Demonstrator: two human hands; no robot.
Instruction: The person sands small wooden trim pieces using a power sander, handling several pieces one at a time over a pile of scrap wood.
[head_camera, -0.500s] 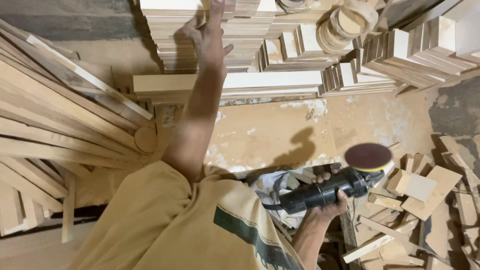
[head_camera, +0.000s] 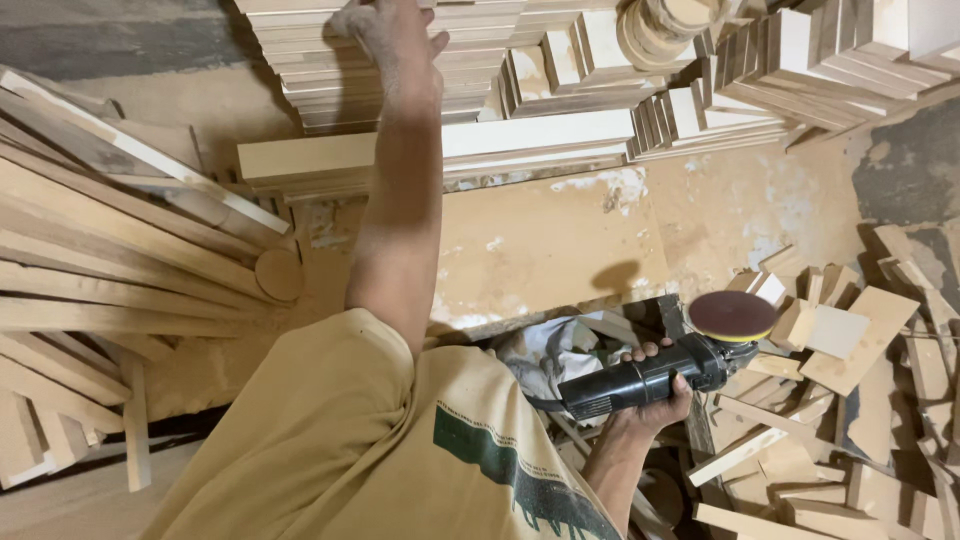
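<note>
I read this as a woodworking shop. Stacked sawn boards (head_camera: 400, 70) at 12 o'clock, long planks (head_camera: 110, 260) at 9, offcut scraps (head_camera: 850, 400) at 4, sawdust-coated floor (head_camera: 560, 250), black disc sander (head_camera: 650, 375) near centre-right.

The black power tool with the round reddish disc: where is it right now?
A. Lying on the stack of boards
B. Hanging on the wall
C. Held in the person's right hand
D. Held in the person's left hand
C: the right hand is wrapped around the body of the black power tool, with its disc facing up above the wood offcuts, while the left hand is up at the stack of boards.
</note>
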